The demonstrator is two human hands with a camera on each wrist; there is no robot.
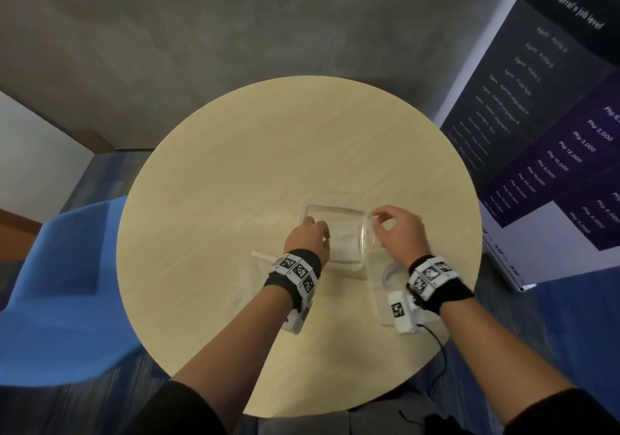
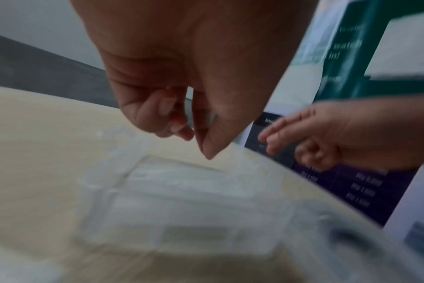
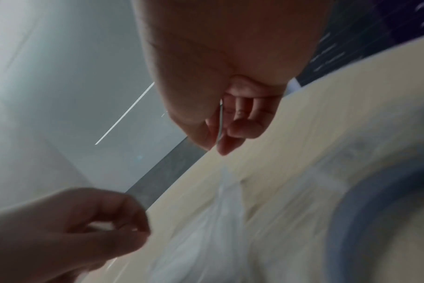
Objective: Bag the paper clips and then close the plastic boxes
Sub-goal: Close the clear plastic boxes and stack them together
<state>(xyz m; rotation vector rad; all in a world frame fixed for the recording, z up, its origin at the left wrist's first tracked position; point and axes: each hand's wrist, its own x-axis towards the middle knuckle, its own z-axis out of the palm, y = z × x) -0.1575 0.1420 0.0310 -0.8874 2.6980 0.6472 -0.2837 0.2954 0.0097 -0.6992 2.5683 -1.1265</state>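
Observation:
A clear plastic box (image 1: 335,233) sits on the round wooden table (image 1: 268,149), right of centre, and shows blurred in the left wrist view as the box (image 2: 182,191). My left hand (image 1: 322,233) grips its left rim with curled fingers (image 2: 172,124). My right hand (image 1: 377,220) pinches a thin clear lid edge (image 3: 220,122) between thumb and forefinger at the box's right side. A clear plastic bag (image 1: 255,277) lies flat under my left wrist. I cannot make out any paper clips.
Another flat clear plastic piece (image 1: 382,304) lies under my right wrist near the table's edge. A blue chair (image 1: 67,283) stands at the left. A printed banner (image 1: 553,116) stands close on the right.

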